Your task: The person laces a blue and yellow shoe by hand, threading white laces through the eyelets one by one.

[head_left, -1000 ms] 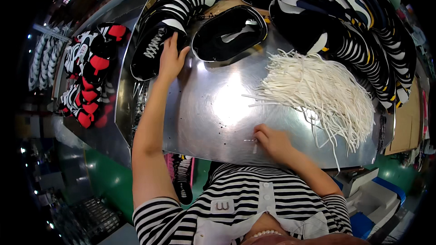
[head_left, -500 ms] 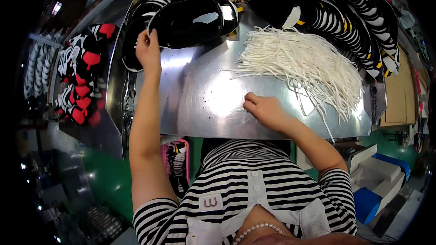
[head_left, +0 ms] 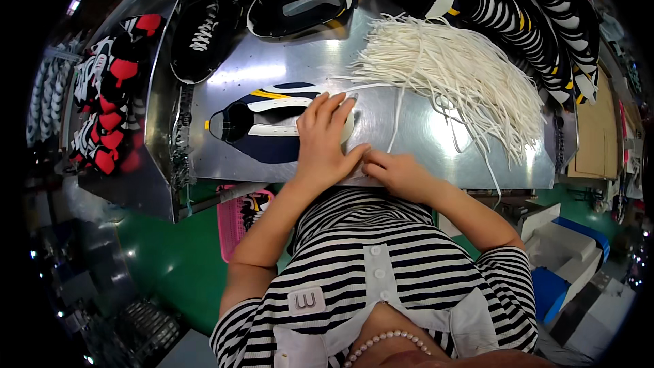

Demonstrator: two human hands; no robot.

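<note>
A navy and white shoe upper [head_left: 269, 148] with a yellow stripe lies on the metal table, its heel pointing left. My left hand [head_left: 322, 138] rests on its toe end, fingers stretched out and thumb pointing right. Close beside that thumb, near the table's front edge, my right hand [head_left: 397, 174] is closed in a pinch. What its fingertips hold, if anything, is hidden. A thin white shoelace [head_left: 396, 126] runs from the large lace pile [head_left: 449, 78] down to just above my right hand. Another lace end reaches left from the pile toward the upper.
At the back left stand a laced black upper [head_left: 201, 37] and a black upper with a white rim [head_left: 300, 7]. Nested uppers [head_left: 490, 20] form long rows at the back right. Red, black and white uppers [head_left: 112, 102] lie left, beyond the table's edge. A pink basket [head_left: 230, 232] stands below.
My left hand has come from the back-left uppers to the table's middle, and a navy and white upper now lies there beneath it. My right hand stays pinched near the front edge.
</note>
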